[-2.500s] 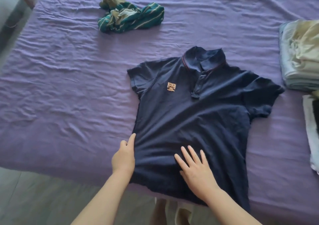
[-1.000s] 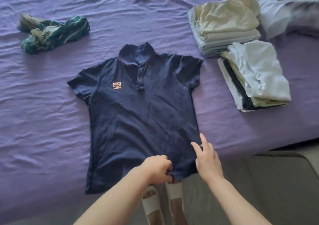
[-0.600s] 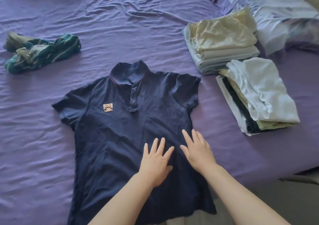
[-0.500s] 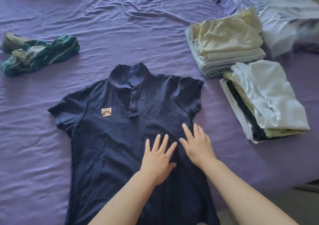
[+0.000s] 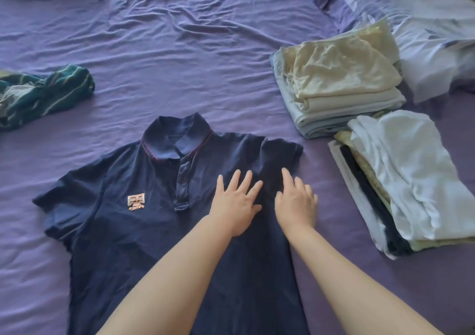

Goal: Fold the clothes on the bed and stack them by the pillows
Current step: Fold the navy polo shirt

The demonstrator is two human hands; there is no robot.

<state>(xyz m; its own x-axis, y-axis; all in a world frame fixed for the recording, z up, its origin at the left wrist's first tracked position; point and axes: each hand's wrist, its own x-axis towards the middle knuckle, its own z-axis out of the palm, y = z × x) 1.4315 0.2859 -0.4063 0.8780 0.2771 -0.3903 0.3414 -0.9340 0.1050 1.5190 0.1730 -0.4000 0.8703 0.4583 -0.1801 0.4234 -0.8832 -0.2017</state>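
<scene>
Nearest the camera, at about 6 o'clock, the navy polo shirt [image 5: 144,232] is spread face up on the bed [image 5: 205,59], collar toward 12 o'clock; its hem is cut off by the lower edge of the view. The left hand [image 5: 237,207] is laid flat on the chest just right of the placket, fingers [image 5: 235,180] straight and spread, nothing gripped. The right hand [image 5: 295,202] is pressed beside it at the shirt's 3 o'clock edge, below the sleeve, fingers extended and only slightly bent; no cloth appears to be pinched, though the fingertips are partly lost against the dark fabric.

The shirt is judged light, soft and limp, likely to crease and slide on the wrinkled sheet. It would best be taken at the shoulder seam and the side edge, with the body held down while a sleeve is turned in.

At 3 o'clock a folded stack topped in white [image 5: 401,180] is seen, and beyond it, toward 2 o'clock, a second stack topped in cream [image 5: 339,83]. A crumpled green striped garment [image 5: 46,95] is left unfolded at 9 o'clock, partly cut off by the frame. Farthest away, at 1 o'clock, the patterned pillows [image 5: 424,26] are only partly shown, and a bundle at 11 o'clock cannot be made out.
</scene>
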